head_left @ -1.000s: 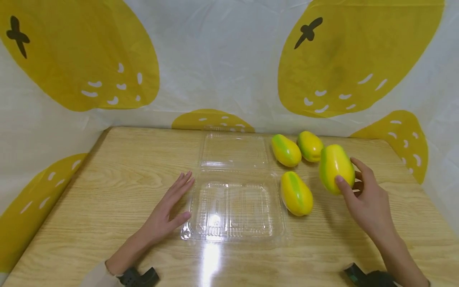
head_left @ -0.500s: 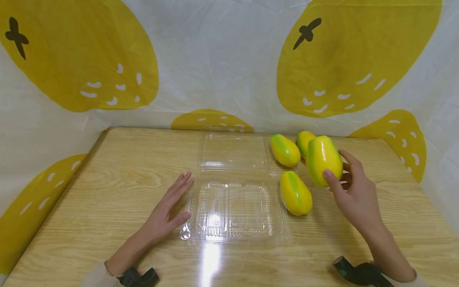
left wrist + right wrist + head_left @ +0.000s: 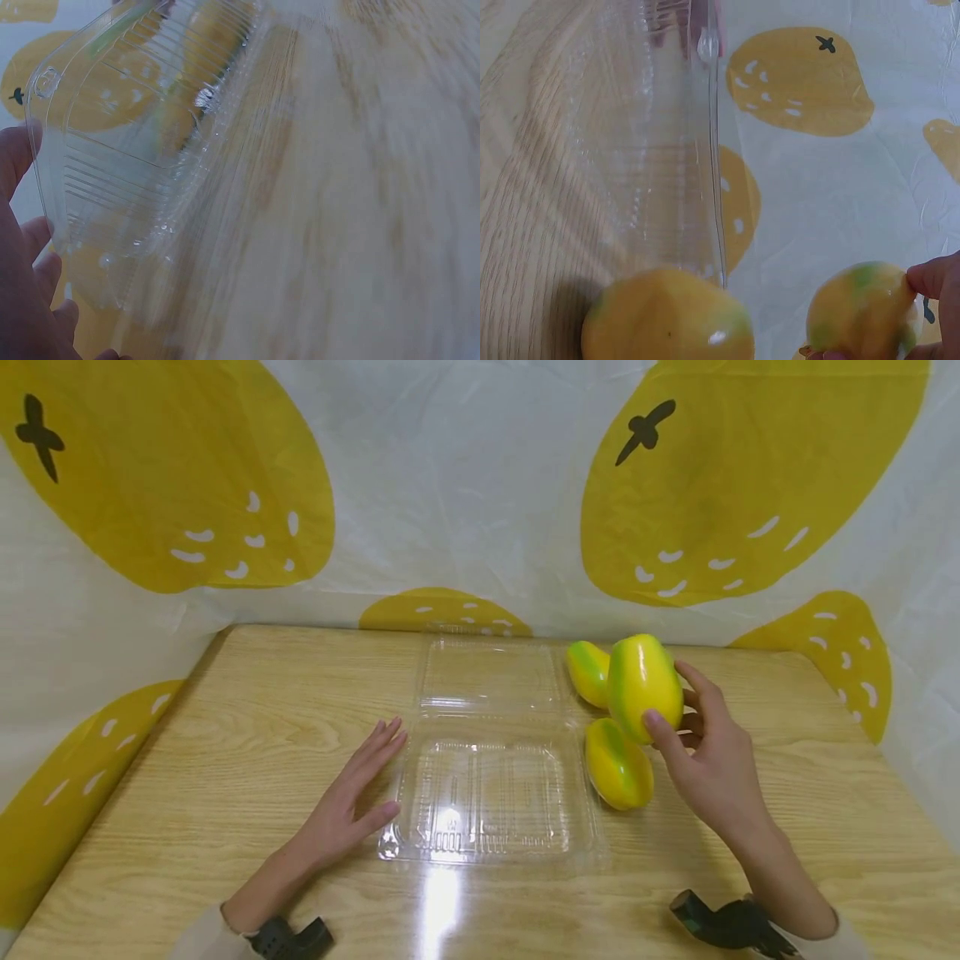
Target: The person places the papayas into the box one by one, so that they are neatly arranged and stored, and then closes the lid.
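Observation:
A glossy yellow papaya with green streaks (image 3: 643, 685) is in my right hand (image 3: 723, 768), gripped between thumb and fingers above the table. In the right wrist view the held papaya (image 3: 862, 311) shows at the lower right. Another papaya (image 3: 618, 768) lies just below it beside a clear plastic clamshell box (image 3: 487, 852), and one more papaya (image 3: 585, 672) lies behind. A further papaya is hidden behind the held one. The box lies with its lid (image 3: 491, 677) folded back. My left hand (image 3: 341, 802) has straight, spread fingers along the box's left edge; in the left wrist view fingertips (image 3: 37, 232) meet its rim.
The box and fruit lie on a wood-grain table (image 3: 262, 735). A white cloth (image 3: 457, 485) with large yellow fruit prints hangs along the back and both sides. Each wrist wears a black camera mount (image 3: 723, 922).
My right hand has carried the papaya to the left and slightly upward in the head view, so it now covers the rear right papaya. My left hand and the box have stayed still.

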### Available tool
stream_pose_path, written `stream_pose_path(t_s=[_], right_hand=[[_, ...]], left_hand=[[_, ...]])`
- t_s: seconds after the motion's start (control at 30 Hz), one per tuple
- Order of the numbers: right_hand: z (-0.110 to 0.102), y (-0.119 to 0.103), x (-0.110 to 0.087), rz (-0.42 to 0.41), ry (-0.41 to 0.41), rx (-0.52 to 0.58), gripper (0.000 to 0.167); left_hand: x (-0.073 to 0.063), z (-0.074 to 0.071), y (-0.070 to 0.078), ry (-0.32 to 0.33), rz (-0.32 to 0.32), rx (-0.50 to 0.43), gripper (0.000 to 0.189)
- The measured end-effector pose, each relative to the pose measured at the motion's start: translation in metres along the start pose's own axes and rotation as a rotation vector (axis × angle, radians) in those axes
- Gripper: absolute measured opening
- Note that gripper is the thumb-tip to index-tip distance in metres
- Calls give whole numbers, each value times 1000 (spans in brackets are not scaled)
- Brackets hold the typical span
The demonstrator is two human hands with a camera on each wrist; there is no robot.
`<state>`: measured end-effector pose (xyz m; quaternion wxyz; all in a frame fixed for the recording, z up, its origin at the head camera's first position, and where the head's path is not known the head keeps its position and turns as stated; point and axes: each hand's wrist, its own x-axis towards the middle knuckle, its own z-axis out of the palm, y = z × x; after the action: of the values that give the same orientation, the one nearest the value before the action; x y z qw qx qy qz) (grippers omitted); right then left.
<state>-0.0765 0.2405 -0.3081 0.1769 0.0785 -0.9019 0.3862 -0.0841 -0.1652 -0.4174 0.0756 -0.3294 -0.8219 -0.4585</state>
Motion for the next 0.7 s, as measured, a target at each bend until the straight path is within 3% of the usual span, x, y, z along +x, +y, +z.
stream_pose_path(t_s=[0.7], right_hand=[[35, -19, 8, -115, -40, 63, 66]], left_hand=[[0, 0, 0, -2, 8, 9, 70]])
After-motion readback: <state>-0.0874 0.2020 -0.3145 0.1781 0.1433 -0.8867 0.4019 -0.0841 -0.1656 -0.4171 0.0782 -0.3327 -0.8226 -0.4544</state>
